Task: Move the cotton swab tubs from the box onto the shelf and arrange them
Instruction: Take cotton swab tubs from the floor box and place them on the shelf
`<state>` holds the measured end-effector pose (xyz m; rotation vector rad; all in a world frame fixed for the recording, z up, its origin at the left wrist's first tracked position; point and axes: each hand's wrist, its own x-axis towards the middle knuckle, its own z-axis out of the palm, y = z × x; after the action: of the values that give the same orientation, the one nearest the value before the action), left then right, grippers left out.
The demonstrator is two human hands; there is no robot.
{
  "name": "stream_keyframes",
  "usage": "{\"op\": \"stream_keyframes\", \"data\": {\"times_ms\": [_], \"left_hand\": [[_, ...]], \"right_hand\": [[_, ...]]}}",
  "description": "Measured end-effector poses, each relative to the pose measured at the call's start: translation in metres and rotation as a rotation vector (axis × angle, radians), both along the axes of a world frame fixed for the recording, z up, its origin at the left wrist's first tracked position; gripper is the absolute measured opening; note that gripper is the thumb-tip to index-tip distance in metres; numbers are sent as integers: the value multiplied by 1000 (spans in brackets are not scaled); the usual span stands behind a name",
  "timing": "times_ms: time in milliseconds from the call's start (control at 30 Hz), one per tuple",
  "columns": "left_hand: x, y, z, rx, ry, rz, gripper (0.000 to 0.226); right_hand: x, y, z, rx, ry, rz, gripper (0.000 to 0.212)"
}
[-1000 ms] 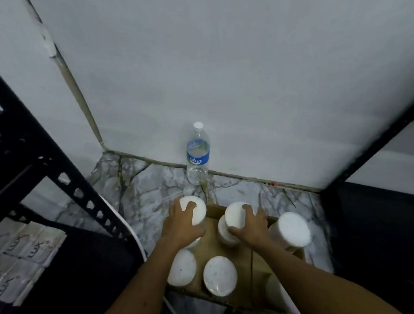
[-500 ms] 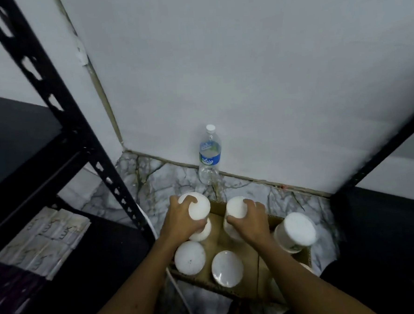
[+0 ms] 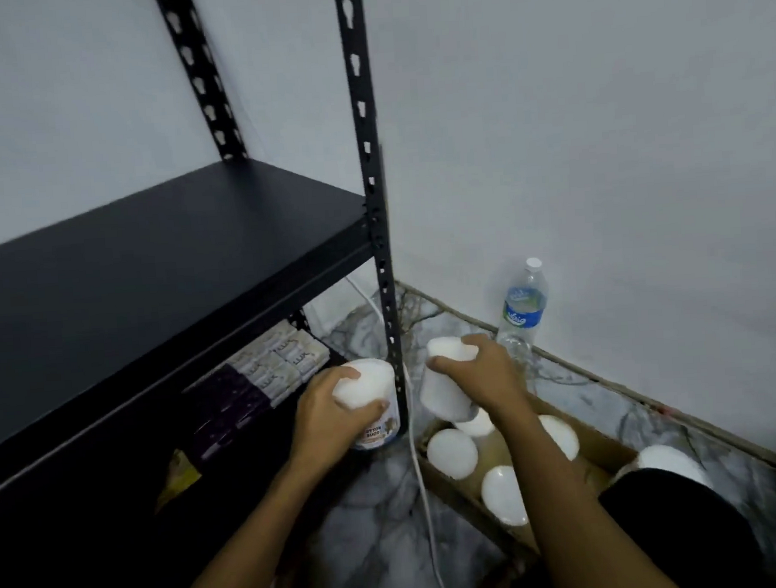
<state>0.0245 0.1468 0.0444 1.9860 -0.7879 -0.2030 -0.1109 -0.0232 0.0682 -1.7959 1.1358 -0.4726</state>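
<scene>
My left hand [image 3: 327, 415] grips a white-lidded cotton swab tub [image 3: 374, 401] by its top, held in the air just left of the black shelf post [image 3: 374, 213]. My right hand [image 3: 482, 372] grips a second tub [image 3: 442, 392], lifted above the cardboard box [image 3: 595, 447]. Several more white-lidded tubs [image 3: 452, 453] stand in the box on the floor. The black shelf board [image 3: 148, 258] stretches to the left, bare on top.
A water bottle [image 3: 522, 306] stands by the wall behind the box. Soap packs [image 3: 281, 359] and dark packets lie on the lower shelf. A white cable [image 3: 423, 487] runs down the marble floor between shelf and box. My dark-clothed knee is at lower right.
Both hands have lifted their tubs out of the box and moved left toward the shelf. The view has swung left, bringing the shelf board into sight.
</scene>
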Motion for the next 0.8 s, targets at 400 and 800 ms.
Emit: {"op": "stream_keyframes", "data": {"times_ms": [400, 800], "left_hand": [[-34, 173, 108, -248, -196, 283, 46], [-43, 295, 209, -431, -189, 327, 42]], "right_hand": [[35, 122, 126, -72, -215, 463, 56], [42, 205, 214, -131, -455, 777, 46]]}}
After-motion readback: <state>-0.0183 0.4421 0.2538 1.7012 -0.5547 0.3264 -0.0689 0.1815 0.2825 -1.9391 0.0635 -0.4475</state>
